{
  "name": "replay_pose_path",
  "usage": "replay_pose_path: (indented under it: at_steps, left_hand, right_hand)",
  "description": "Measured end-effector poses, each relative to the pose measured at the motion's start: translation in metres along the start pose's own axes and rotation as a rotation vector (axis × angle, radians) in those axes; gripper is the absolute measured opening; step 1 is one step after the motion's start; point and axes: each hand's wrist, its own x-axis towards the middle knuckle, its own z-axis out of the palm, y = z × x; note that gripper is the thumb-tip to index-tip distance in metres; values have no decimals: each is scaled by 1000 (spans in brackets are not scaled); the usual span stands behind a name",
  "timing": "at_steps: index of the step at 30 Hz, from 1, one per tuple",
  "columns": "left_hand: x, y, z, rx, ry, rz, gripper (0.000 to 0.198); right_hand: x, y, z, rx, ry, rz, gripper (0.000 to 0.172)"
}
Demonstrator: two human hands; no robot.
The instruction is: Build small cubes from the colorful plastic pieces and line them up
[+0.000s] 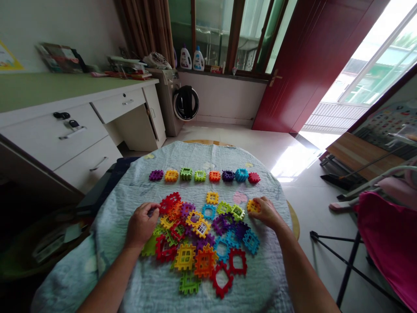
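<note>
Yellow square plastic interlocking piece [252, 206], notched edges, openwork center, at right side of surface [260, 278], just beyond right edge of mixed pile. Roughly square, neither side clearly longer; face tipped up, one edge toward far row. Right hand [266, 212] pinches its right edge, fingers narrow, partly covering it. Pile [204, 240]: red, orange, yellow, green, purple and blue plastic pieces, angled every way, overlapping. Left hand [143, 224] curled at pile's left, fingertips by red notched plastic piece [170, 202]; cannot tell if gripping. Farther out, crosswise row of eight colored plastic groups [200, 175]. Pale blue patterned cloth [117, 234] underneath.
</note>
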Motion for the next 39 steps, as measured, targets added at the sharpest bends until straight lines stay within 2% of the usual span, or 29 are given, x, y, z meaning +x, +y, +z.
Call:
replay_pose_path:
  at_steps: [2,10,13,19,24,28,34,39]
  left_hand:
    - [1,0,0,-4,-4,-4,21]
    - [0,1,0,-13,1,4,21]
    - [0,3,-1,-20,12,-3,20]
    - [1,7,-3,-23,13,-6,19]
    - [0,7,-3,-27,18,-1,18]
    - [-1,9,-3,-37,6,-13,18]
    - [-3,15,-4,-47,24,-53,13]
    - [-4,17,-4,-58,15,-49,11]
  right_hand:
    - [0,-1,-2,-15,4,5,54]
    - [-2,-6,-3,-19,39,-10,37]
    - [0,-10,-4,-5,69,-18,38]
    - [14,-42,-10,116,155,-112,41]
    - [27,-93,-14,207,127,-270,38]
    - [39,-156,-11,196,57,-442,39]
    - [83,-259,12,71,40,-582,45]
    - [127,-311,36,-73,-30,-589,47]
